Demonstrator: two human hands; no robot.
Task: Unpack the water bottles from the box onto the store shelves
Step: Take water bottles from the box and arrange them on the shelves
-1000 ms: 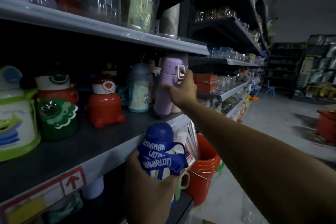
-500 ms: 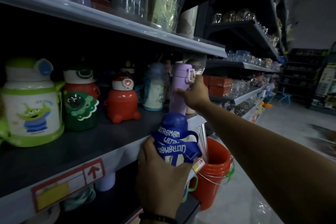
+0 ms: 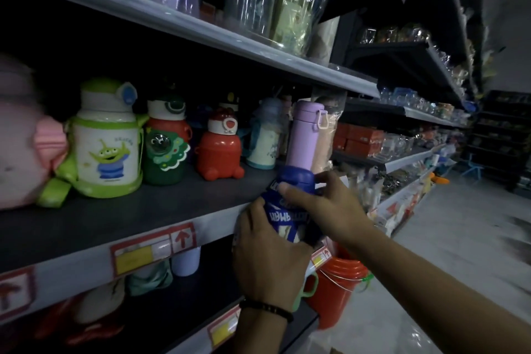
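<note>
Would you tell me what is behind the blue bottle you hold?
A tall lilac flask stands on the dark shelf; the blue strapped bottle hides its base.

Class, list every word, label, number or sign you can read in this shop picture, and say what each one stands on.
No whole word reads clearly.
blue bottle: white letters on its strap, upside down and partly covered; unreadable.
shelf-edge tag: a red up arrow, no words; its yellow price part is blurred.
alien bottle: small print above the green figure, too small to read.
</note>
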